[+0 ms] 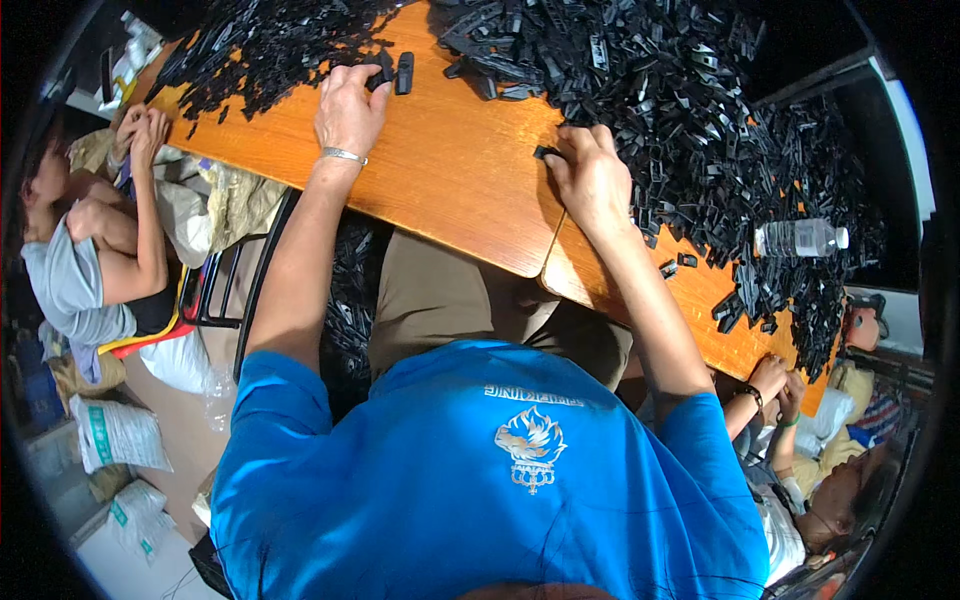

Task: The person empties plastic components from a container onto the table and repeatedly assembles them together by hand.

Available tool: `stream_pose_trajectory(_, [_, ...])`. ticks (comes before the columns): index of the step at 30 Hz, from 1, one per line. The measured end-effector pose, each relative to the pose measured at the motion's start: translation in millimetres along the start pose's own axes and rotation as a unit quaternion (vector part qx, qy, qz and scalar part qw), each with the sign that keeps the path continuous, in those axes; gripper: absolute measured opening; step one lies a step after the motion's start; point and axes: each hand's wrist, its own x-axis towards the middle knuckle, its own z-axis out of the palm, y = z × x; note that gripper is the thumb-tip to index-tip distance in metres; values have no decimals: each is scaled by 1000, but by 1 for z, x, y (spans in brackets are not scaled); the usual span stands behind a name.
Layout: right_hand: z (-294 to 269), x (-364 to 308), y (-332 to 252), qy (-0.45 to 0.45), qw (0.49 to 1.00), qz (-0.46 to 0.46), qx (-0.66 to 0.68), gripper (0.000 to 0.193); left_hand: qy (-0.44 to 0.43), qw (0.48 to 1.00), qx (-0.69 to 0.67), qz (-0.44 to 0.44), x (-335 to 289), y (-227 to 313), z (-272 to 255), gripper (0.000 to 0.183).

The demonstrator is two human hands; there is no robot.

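Observation:
My left hand (pixel 350 115), with a silver bracelet at its wrist, is at the far side of the wooden table. Its curled fingertips close on a dark plastic piece (pixel 380 68), partly hidden by the fingers. Just right of that, a second black plastic piece (pixel 404 73) stands apart on the wood. Between the thumb and fingers of my right hand (pixel 596 182) is a small black plastic part (pixel 546 152), only one end of it showing. This hand rests at the edge of a big heap of black plastic parts (pixel 660 90).
Another heap of thin black pieces (pixel 260 60) covers the far left of the table (pixel 450 170). A clear bottle (pixel 800 239) lies on the right heap. People work at both ends, their hands (pixel 145 130) at the table edge. White sacks (pixel 120 435) lie on the left floor.

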Motion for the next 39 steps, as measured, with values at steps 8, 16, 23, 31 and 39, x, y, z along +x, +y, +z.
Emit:
stream_pose_trajectory(8, [20,8,5,-67,992,-103,-28,22,-17,999,28,-19,13,19,13,19])
stream_pose_trajectory(16, [0,-10,-13,-122,979,-157,-53,25,-14,997,70,6,46,45,7,23])
stream_pose_trajectory(23, [-3,-6,-15,-198,963,-164,-75,22,-142,980,139,21,61,62,26,25])
stream_pose_trajectory(31, [-7,-15,-14,-133,966,-203,-86,11,-99,992,-16,74,-28,78,-18,26])
stream_pose_trajectory(39, [-10,-10,-25,-169,978,-125,-8,26,-62,983,-154,77,-84,52,-50,24])
